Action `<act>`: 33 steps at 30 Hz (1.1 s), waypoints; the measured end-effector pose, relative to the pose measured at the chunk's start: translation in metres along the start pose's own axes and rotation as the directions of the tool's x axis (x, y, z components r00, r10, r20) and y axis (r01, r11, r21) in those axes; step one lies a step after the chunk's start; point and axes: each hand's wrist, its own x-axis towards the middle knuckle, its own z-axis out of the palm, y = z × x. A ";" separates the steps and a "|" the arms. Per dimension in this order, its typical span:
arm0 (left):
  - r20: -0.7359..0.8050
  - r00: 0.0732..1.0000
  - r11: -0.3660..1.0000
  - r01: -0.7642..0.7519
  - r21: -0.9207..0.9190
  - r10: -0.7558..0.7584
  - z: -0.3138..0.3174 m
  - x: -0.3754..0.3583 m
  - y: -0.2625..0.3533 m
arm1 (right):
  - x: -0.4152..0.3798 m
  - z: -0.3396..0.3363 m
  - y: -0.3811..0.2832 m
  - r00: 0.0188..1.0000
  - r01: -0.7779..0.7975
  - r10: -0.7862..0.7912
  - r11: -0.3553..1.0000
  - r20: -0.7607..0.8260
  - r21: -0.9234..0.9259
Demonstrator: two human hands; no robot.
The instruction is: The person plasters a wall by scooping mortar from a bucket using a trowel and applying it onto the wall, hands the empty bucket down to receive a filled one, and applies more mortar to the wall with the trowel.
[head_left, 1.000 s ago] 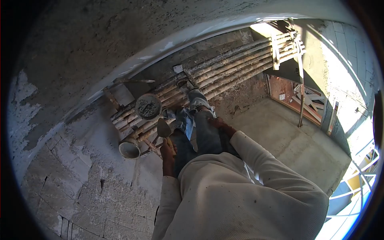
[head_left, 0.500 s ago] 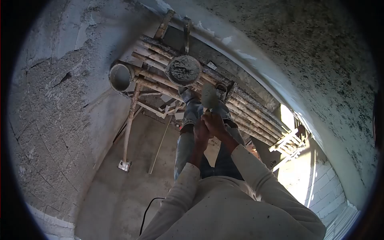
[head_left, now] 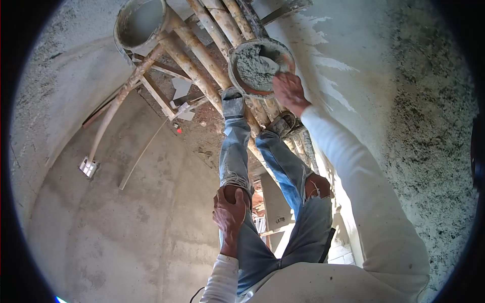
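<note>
My right hand (head_left: 290, 92) is closed around the handle of a trowel, over the near right rim of a round pan (head_left: 290, 56). The trowel's blade (head_left: 269, 64) dips into the wet grey mortar (head_left: 250, 65) in the pan; the handle is mostly hidden by my fingers. My left hand (head_left: 230, 211) rests on my left knee, where the jeans are torn, with its fingers laid over it and nothing held. My feet stand on the wooden poles (head_left: 202, 63), just on the near side of the pan.
A bucket of greyish liquid (head_left: 120, 31) stands at the upper left beside the poles. Below the pole platform lies a concrete floor (head_left: 146, 227), with a slanted wooden post (head_left: 113, 106) and a thin strip (head_left: 144, 151). A partly plastered wall (head_left: 374, 86) curves along the right.
My hands were together around the trowel before my legs. Now the right has carried it into the mortar pan, and the left has moved to my knee. The view has turned and come closer.
</note>
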 end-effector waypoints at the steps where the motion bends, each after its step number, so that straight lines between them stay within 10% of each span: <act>1: -0.006 1.000 1.000 0.015 -0.025 -0.015 -0.005 -0.003 0.007 | -0.018 -0.001 -0.002 0.999 -0.030 0.029 0.998 0.035 0.056; 5: -0.080 0.997 1.000 -0.008 -0.022 0.006 0.006 0.003 0.003 | -0.027 0.021 -0.007 0.917 -0.399 0.390 0.892 0.085 0.212; 10: -0.033 0.999 1.000 -0.018 0.008 0.018 0.015 0.007 -0.023 | 0.044 0.133 -0.022 0.998 0.022 0.003 0.902 -0.057 0.431; 12: -0.074 0.997 0.999 0.012 -0.037 -0.014 -0.002 0.000 0.012 | 0.030 0.154 -0.020 0.995 -0.064 0.098 0.837 -0.033 0.544; 13: -0.087 0.996 1.000 0.001 -0.016 -0.003 0.002 0.003 0.007 | 0.021 0.179 -0.012 0.958 -0.241 0.240 0.386 0.155 0.890; 16: -0.096 0.995 1.000 0.008 0.014 -0.006 0.015 0.007 -0.012 | -0.025 0.153 -0.009 0.960 0.029 0.258 0.300 -0.110 0.954; 17: -0.074 0.997 1.000 0.030 0.007 -0.029 0.012 0.003 -0.009 | -0.032 0.140 -0.011 0.971 0.006 0.240 -0.102 0.019 0.995; 18: -0.061 0.997 0.999 0.042 -0.010 -0.043 0.009 0.002 -0.004 | -0.046 0.096 -0.008 0.940 -0.280 0.291 0.355 0.179 0.892; 24: 0.095 0.973 0.976 -0.205 -0.075 0.212 0.033 0.014 -0.072 | -0.166 -0.143 0.004 0.940 -0.322 0.286 0.552 0.188 0.769; 27: -0.034 0.918 0.844 -0.378 -0.381 0.395 -0.001 -0.011 -0.087 | -0.227 -0.281 0.029 0.934 -0.194 0.333 0.775 -0.128 0.601; 30: 0.192 0.871 0.815 -0.315 -0.486 0.451 -0.032 -0.013 -0.118 | -0.305 -0.439 0.034 0.938 -0.229 0.307 0.898 -0.162 0.376; 31: 0.055 0.854 0.587 -0.308 -0.749 0.518 -0.036 -0.037 -0.119 | -0.326 -0.480 0.035 0.938 -0.183 0.264 0.927 -0.222 0.328; 33: 0.082 0.900 0.729 -0.291 -0.620 0.428 -0.054 -0.076 -0.113 | -0.373 -0.540 0.032 0.946 -0.034 0.121 0.960 -0.301 0.279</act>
